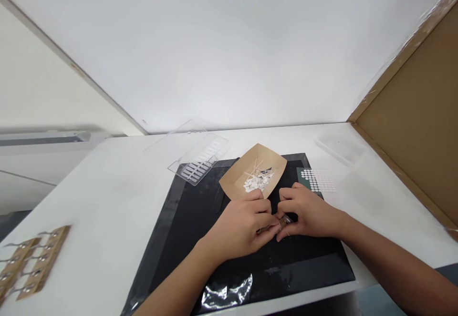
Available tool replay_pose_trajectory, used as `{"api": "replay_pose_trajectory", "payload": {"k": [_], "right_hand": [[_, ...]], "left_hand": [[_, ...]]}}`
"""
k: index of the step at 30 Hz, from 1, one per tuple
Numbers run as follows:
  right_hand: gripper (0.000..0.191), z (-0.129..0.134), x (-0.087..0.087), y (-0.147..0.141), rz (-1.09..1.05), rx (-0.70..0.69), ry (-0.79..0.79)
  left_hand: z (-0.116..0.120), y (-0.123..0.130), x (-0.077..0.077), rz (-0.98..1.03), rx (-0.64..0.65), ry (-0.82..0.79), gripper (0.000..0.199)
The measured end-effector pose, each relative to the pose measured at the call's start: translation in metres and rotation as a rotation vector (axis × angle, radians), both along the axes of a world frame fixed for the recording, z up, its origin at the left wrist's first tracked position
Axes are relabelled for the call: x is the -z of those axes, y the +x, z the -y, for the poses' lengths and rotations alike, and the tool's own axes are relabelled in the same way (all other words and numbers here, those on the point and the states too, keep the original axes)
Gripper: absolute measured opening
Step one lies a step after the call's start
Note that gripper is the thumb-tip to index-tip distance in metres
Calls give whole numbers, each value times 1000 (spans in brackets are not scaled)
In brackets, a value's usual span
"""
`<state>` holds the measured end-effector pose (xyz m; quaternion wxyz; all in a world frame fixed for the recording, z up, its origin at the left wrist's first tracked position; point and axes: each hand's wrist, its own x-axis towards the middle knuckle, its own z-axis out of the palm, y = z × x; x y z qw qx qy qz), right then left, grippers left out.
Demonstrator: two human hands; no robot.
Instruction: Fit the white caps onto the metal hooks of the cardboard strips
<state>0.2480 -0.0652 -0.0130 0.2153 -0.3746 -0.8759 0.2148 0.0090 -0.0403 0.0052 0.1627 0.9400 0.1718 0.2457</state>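
Small brown-and-metallic piece [285,221]: one, near side of the paper tray [232,178], mostly finger-hidden; handling judged unfinished.
Left hand [238,228], right hand [309,211]: each grip pinched closed on the piece.
White scraps [257,182]: heaped inside tray.
Clear case [174,171]: left of tray, open, holding white strips [201,162].
Green card [303,178]: right of tray, white squares [320,181] covering part.
Black mat [189,225]: beneath tray, on white surface [107,201].
Obstruction: tray, close beyond both hands.

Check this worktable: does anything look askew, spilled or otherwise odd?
The clear box sits slanted across the far edge of the black mat, and the sticker sheet overhangs the right edge, so neither lies squarely on it.
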Motion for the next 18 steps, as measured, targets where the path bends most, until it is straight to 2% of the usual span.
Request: {"api": "replay_pose_trajectory", "payload": {"k": [9,13,18], "right_hand": [[47,-2,-1,1,43,-42,-38],[59,-6,-6,5,15,-86,-98],[65,-11,-15,14,-21,-49,-144]], "left_hand": [[2,0,0,-41,-2,-52,20],[3,0,1,-44,-28,-68,20],[3,2,5,0,-23,-37,21]]}}
